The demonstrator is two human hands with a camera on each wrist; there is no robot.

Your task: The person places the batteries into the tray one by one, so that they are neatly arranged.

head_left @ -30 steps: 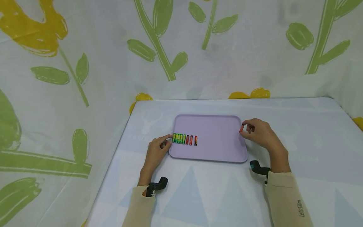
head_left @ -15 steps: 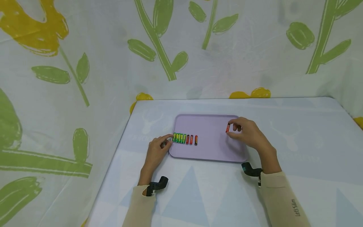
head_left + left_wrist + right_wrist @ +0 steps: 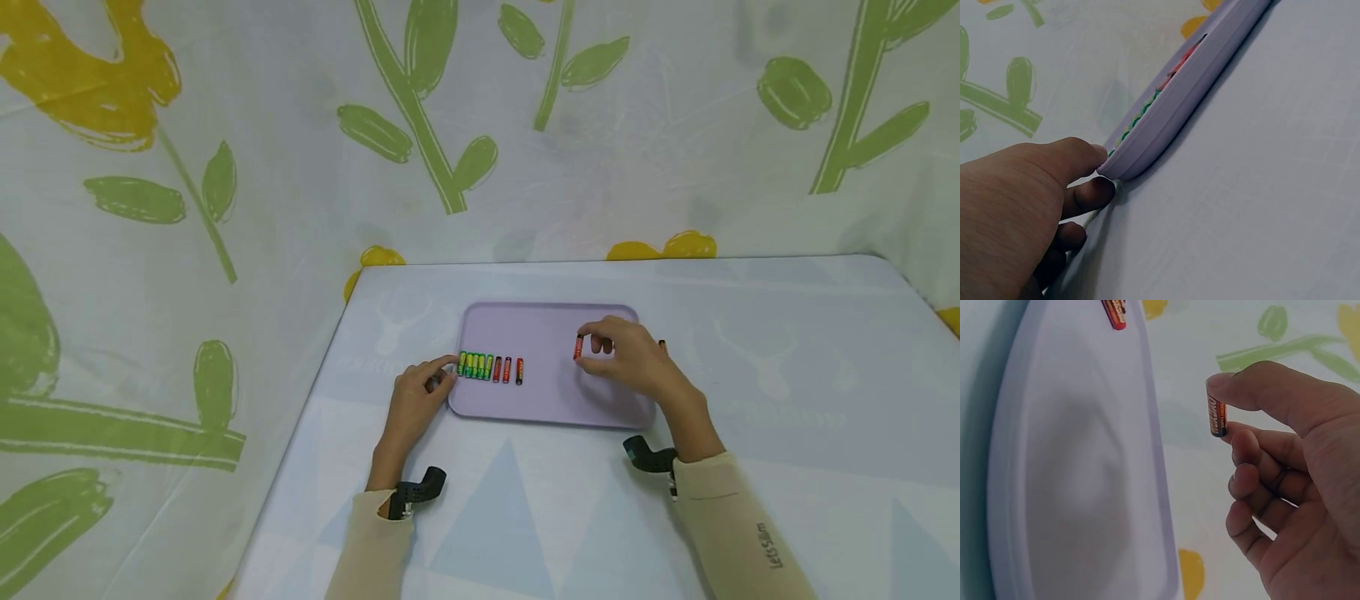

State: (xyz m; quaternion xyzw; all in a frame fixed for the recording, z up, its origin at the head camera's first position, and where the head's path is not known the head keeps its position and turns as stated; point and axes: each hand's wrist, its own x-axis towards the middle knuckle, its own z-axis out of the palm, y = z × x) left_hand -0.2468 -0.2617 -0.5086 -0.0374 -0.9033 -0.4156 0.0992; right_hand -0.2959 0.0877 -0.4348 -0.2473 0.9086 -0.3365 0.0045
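My right hand pinches a red and black battery between thumb and fingertip, upright, over the right half of the lilac tray. The right wrist view shows this battery held at both ends. At the tray's left edge my left hand grips the rim, thumb and index finger on either side of it in the left wrist view. Beside those fingers stands a row of several green and yellow batteries. To their right lie two red and black batteries and, slightly apart, a third red battery.
Another battery shows just behind the right hand, right of the tray and mostly hidden. The table has a pale patterned cloth. A leaf-printed curtain hangs behind and to the left.
My right hand has carried its battery leftward from the tray's right edge to over the tray, uncovering a battery behind it. The left hand and the row stay put.
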